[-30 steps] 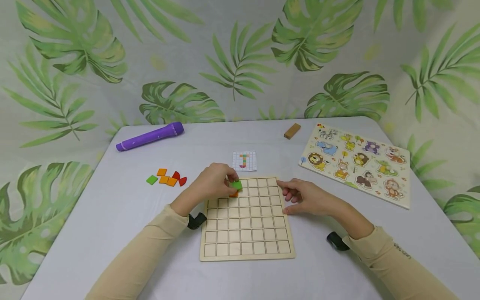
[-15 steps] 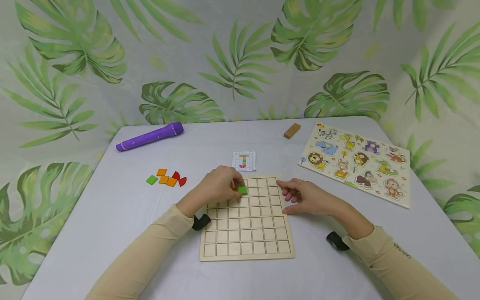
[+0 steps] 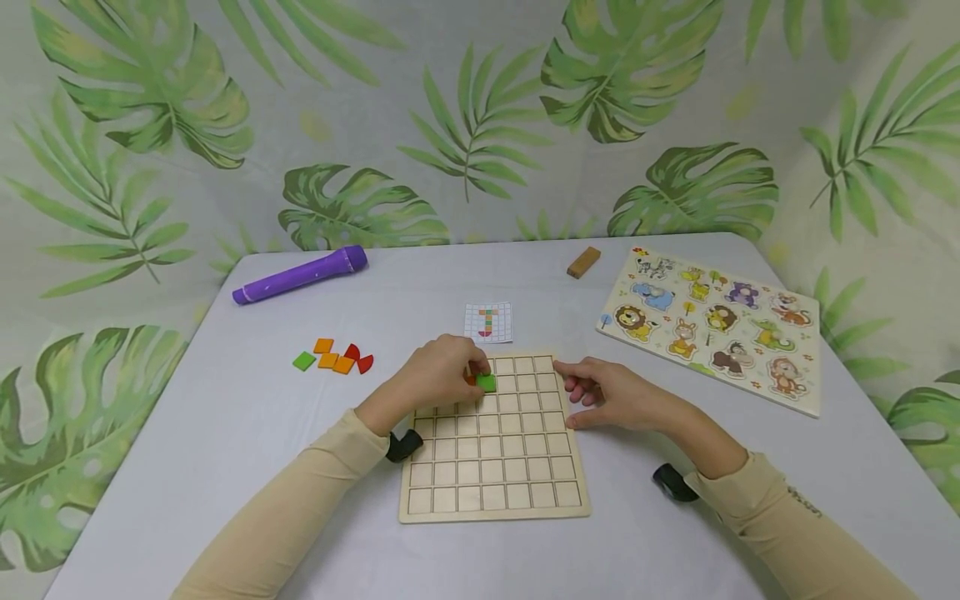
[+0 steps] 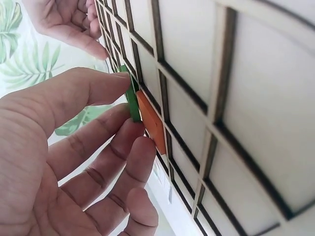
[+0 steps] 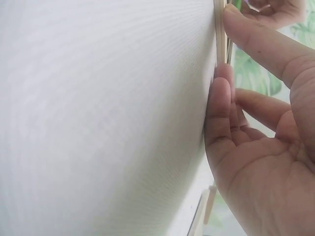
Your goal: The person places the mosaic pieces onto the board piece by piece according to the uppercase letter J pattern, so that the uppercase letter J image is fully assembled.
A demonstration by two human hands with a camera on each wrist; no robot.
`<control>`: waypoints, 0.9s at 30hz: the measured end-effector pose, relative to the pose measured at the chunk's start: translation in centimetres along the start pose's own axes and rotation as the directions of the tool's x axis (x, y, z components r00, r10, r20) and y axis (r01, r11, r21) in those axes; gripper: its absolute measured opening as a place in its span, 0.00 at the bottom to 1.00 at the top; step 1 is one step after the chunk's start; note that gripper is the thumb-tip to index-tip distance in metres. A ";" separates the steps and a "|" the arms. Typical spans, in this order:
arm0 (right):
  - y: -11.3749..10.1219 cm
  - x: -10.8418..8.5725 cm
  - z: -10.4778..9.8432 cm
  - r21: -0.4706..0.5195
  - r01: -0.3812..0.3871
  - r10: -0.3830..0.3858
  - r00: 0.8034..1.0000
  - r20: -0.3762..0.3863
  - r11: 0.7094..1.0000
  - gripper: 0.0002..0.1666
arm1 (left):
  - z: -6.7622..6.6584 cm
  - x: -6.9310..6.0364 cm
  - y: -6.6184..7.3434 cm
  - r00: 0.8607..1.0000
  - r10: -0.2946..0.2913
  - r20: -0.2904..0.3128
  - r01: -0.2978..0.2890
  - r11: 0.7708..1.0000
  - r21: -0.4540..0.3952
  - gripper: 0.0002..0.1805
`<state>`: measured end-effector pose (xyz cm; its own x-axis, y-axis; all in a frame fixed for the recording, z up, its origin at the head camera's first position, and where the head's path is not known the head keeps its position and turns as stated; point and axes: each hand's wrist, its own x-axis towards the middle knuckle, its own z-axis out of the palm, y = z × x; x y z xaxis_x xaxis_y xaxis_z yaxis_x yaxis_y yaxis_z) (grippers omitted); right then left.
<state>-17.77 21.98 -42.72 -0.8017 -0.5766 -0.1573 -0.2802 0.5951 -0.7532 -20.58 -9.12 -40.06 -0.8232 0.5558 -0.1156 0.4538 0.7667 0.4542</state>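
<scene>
My left hand [image 3: 442,371] pinches a green square tile [image 3: 487,383] between thumb and fingers over the upper part of the wooden grid board [image 3: 491,472]. In the left wrist view, the tile's edge stands tilted against the grid, right beside an orange tile [image 4: 151,122] lying on the board. The fingers mostly cover that orange tile in the head view. At the board's right edge, my right hand [image 3: 626,395] rests with its fingertips and thumb touching the side. The right wrist view shows its thumb against the board's rim [image 5: 221,32].
Loose orange, red and green tiles [image 3: 343,365] lie to the left. Behind the board is a small pattern card [image 3: 488,322]. Farther back are a purple microphone [image 3: 300,275] and a wooden block [image 3: 583,262]. An animal puzzle board [image 3: 708,329] lies at the right.
My left hand has moved slightly right and toward me with the green tile, lowering it to the square right of the orange tile. The right hand has stayed still.
</scene>
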 end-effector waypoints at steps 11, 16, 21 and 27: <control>-0.1 0.0 0.0 0.010 0.005 -0.005 1.000 0.004 1.000 0.53 | 0.0 0.0 -0.1 1.000 0.013 -0.003 -0.013 1.000 0.007 0.10; -0.1 0.1 0.0 -0.002 0.004 -0.004 1.000 0.004 1.000 0.53 | 0.1 0.0 -0.1 1.000 0.022 -0.002 -0.022 1.000 0.008 0.10; -0.1 0.1 0.0 -0.012 0.006 -0.006 1.000 0.005 1.000 0.52 | -0.1 0.0 0.0 1.000 0.026 0.007 -0.026 1.000 0.007 0.10; -0.1 0.0 0.0 -0.025 0.004 -0.004 1.000 0.003 1.000 0.52 | -0.4 -0.2 0.0 1.000 0.019 0.006 -0.019 1.000 0.004 0.11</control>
<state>-17.77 21.87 -42.63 -0.7991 -0.5806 -0.1562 -0.2965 0.6065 -0.7378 -20.53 -9.36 -39.69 -0.8125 0.5721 -0.1122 0.4709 0.7574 0.4523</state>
